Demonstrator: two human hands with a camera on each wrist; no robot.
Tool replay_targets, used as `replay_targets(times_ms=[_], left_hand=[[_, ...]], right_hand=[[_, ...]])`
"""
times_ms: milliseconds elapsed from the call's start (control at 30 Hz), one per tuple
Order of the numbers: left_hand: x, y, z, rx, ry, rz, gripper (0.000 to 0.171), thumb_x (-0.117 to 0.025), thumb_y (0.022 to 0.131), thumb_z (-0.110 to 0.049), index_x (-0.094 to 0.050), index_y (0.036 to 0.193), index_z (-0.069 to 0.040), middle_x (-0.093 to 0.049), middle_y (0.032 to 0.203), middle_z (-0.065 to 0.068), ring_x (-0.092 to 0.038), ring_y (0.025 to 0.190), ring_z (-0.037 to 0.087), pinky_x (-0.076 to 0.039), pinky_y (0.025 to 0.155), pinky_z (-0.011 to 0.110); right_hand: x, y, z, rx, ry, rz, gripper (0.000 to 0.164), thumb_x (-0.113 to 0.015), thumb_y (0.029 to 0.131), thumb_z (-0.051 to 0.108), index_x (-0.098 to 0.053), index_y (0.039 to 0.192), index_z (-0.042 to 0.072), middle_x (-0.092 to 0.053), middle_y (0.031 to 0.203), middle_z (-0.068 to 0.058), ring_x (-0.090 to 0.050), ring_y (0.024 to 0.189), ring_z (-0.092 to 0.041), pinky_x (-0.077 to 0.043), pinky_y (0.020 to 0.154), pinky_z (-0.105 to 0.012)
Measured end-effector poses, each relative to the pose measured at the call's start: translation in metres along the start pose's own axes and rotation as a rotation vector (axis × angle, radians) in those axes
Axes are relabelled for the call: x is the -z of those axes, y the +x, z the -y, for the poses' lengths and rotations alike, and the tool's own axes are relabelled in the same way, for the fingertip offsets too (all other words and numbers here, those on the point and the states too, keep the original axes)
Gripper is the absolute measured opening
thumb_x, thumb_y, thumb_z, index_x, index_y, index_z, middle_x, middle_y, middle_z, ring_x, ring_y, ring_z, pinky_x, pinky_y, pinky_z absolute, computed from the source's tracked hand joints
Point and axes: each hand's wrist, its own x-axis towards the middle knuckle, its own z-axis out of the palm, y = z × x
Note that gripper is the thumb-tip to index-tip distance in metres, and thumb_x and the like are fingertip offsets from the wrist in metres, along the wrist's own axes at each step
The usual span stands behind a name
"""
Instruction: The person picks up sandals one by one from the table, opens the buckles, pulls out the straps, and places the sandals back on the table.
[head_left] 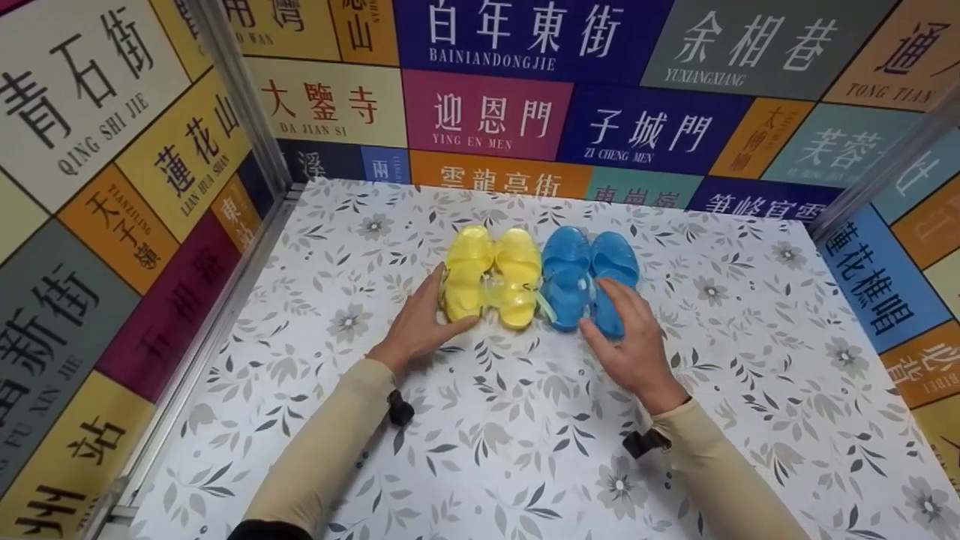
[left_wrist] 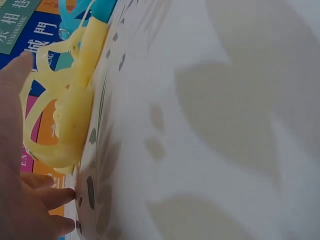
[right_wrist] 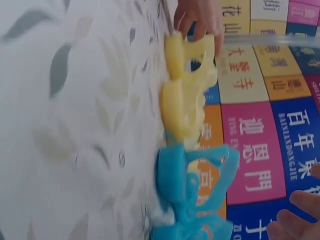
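Note:
A pair of yellow jelly sandals (head_left: 517, 251) lies side by side, toes pointing to the back. Just right of it lies a matching blue pair (head_left: 565, 251). My left hand (head_left: 415, 324) curves loosely around the left side of the yellow pair, thumb by the heel and fingers along the outer edge. In the left wrist view its fingertips (left_wrist: 60, 199) reach down to the tabletop beside the yellow sandal. My right hand (head_left: 634, 346) hovers over the heel end of the right blue sandal, thumb and fingers apart. A pale strap (head_left: 546, 306) shows between the two pairs.
The sandals rest on a table (head_left: 495, 450) covered in white leaf-and-flower print. Panels with colourful street-name signs (head_left: 487, 112) stand behind and at both sides. A metal frame post (head_left: 259, 97) rises at the back left corner.

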Motion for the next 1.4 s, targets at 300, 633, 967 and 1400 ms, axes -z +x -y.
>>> replay_targets(times_ms=[300, 633, 967, 1400], left_hand=[[-0.01, 0.0, -0.001, -0.073, -0.112, -0.035, 0.12, -0.092, 0.081, -0.038, -0.015, 0.169, -0.011, -0.027, 0.172, 0.01, -0.029, 0.157, 0.03, -0.021, 0.128, 0.048], [-0.013, -0.003, 0.0, -0.097, -0.106, -0.064, 0.114, -0.095, 0.077, -0.022, -0.026, 0.167, -0.015, -0.039, 0.166, 0.011, -0.037, 0.152, 0.031, -0.024, 0.127, 0.047], [-0.009, -0.002, 0.0, -0.119, -0.069, -0.072, 0.084, -0.091, 0.081, -0.012, -0.049, 0.154, -0.013, -0.051, 0.156, 0.011, -0.045, 0.147, 0.03, -0.031, 0.125, 0.045], [-0.01, -0.001, 0.005, -0.191, -0.074, -0.112, 0.075, -0.088, 0.082, -0.002, -0.054, 0.148, -0.007, -0.056, 0.149, 0.014, -0.052, 0.14, 0.032, -0.038, 0.121, 0.044]], right_hand=[[-0.034, -0.005, 0.026, -0.059, 0.164, 0.163, 0.057, -0.076, 0.098, 0.022, -0.057, 0.149, 0.007, -0.062, 0.143, -0.018, -0.064, 0.121, -0.037, -0.058, 0.092, -0.058], [-0.068, -0.003, 0.039, -0.101, 0.227, 0.358, 0.056, -0.072, 0.101, 0.028, -0.056, 0.15, 0.005, -0.06, 0.145, -0.018, -0.063, 0.121, -0.042, -0.059, 0.09, -0.056], [-0.091, 0.002, 0.041, -0.174, 0.225, 0.423, 0.06, -0.073, 0.1, 0.029, -0.053, 0.151, 0.004, -0.057, 0.147, -0.019, -0.063, 0.126, -0.04, -0.058, 0.097, -0.052], [-0.109, 0.01, 0.048, -0.284, 0.273, 0.49, 0.064, -0.072, 0.1, 0.024, -0.047, 0.156, 0.003, -0.053, 0.154, -0.018, -0.065, 0.126, -0.037, -0.056, 0.102, -0.045]])
